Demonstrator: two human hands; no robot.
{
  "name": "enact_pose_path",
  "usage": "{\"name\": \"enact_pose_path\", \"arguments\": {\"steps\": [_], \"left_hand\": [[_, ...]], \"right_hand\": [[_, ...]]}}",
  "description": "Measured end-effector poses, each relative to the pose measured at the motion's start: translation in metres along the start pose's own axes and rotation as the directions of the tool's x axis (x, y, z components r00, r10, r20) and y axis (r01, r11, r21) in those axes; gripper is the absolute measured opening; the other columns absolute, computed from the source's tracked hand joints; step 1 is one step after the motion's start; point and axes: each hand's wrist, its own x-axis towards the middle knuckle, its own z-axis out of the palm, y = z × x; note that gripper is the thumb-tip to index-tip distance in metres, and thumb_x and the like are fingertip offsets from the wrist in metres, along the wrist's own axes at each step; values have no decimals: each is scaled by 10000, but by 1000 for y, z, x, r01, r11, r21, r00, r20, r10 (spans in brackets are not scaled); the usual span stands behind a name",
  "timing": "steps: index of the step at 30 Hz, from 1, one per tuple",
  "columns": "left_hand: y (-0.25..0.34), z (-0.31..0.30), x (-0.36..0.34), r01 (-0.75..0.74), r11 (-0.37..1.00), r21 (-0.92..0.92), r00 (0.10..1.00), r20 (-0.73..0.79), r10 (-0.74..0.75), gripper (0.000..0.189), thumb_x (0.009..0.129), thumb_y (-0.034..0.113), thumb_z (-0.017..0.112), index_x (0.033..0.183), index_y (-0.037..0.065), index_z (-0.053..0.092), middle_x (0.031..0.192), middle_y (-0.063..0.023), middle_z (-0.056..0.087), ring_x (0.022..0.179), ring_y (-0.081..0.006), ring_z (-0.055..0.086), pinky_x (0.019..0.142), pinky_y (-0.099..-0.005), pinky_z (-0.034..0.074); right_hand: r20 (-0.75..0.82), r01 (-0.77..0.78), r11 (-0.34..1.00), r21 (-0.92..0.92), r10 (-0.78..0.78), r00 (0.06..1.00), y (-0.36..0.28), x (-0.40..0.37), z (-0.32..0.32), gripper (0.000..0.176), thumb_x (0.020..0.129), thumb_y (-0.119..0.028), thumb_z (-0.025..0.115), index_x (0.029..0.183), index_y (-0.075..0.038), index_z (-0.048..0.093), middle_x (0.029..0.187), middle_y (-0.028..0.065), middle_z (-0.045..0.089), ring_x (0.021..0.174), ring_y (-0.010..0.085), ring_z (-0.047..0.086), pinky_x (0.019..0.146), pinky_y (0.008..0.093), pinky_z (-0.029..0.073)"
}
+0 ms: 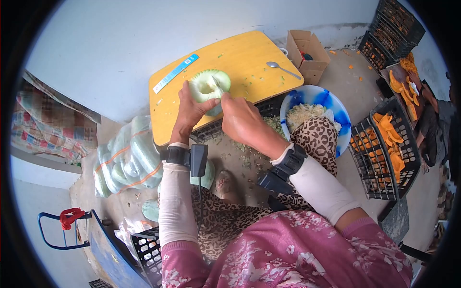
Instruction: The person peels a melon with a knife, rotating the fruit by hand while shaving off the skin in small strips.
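A pale green, hollowed winter melon piece (221, 76) stands on the yellow table (240, 53), its cut opening facing up and its rim notched. My left hand (191, 108) grips its near left side, thumb along the near edge. In my closed right hand (242, 120) is a knife (217, 83); its narrow blade reaches into the melon's opening, and the handle is hidden by my fingers. A blue and white ruler-like strip (175, 73) lies beyond the melon to the left. To the right rests a metal spoon (283, 70).
A blue and white basin (343, 117) with pale scraps stands by my right knee. Black crates (384, 187) of orange pumpkin pieces are at the right, near another person (434, 129). Bagged melons (127, 156) lie left; a cardboard box (314, 65) stands behind the table.
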Motion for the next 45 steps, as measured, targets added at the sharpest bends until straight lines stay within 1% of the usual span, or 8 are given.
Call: {"name": "enact_pose_path", "arguments": {"steps": [14,17,20,23,27,28,31,45], "left_hand": [[3,-7,-6,-72,997,-8,997,-34,71,873,637,323,937,1281,-44,475,1277,-210,480,1203,-322,503,1020,-414,441],[3,-15,-2,70,983,-170,994,93,-55,1202,667,327,923,1498,-133,186,1402,-210,476,1295,-274,476,1083,-356,398],[0,-12,-2,-7,998,-55,996,86,12,1180,681,325,916,1491,-136,192,1404,-209,479,1297,-270,473,1086,-357,395],[-14,-5,0,-83,995,-58,994,-78,78,806,654,283,927,1250,-42,494,1228,-174,550,1132,-273,560,973,-371,468],[5,-13,-3,-19,968,-252,999,23,26,788,658,276,921,1252,-28,501,1192,-152,596,1098,-249,586,960,-362,478],[10,-13,-4,-14,971,-238,999,30,22,794,658,278,920,1257,-28,499,1189,-150,603,1102,-248,585,964,-362,476],[9,-12,-2,-4,974,-226,998,55,17,801,666,281,912,1271,-32,491,1212,-158,597,1125,-254,577,974,-362,470],[0,-12,1,15,986,-166,999,31,-10,805,677,303,892,1268,-30,461,1253,-195,507,1171,-288,527,986,-387,460]], "right_hand": [[21,81,991,106,-84,996,-5,-43,-1,316,772,60,538,1052,201,496,761,349,627,740,516,650,654,544,542],[-21,129,985,117,-127,992,3,-58,8,414,780,58,548,1158,205,467,717,299,601,689,491,609,614,529,490],[0,129,982,140,-130,992,10,-63,1,471,783,55,559,1219,202,456,706,268,592,685,473,594,624,518,467],[27,119,983,140,-124,992,15,-71,-3,473,780,58,564,1229,180,475,729,269,599,701,458,610,634,501,477],[71,62,965,255,-83,994,19,-71,-28,454,775,68,563,1222,130,516,773,278,611,718,430,642,632,465,495],[-35,137,955,263,-132,991,20,-70,-26,232,776,34,564,992,90,501,692,286,604,723,492,615,621,541,494],[-5,94,972,216,-95,995,23,-71,-20,446,777,87,547,1222,102,534,804,276,616,728,419,652,627,434,496],[-233,233,934,272,-171,957,30,-41,-3,451,755,78,558,1195,152,492,785,294,620,766,462,634,659,518,490]]}}
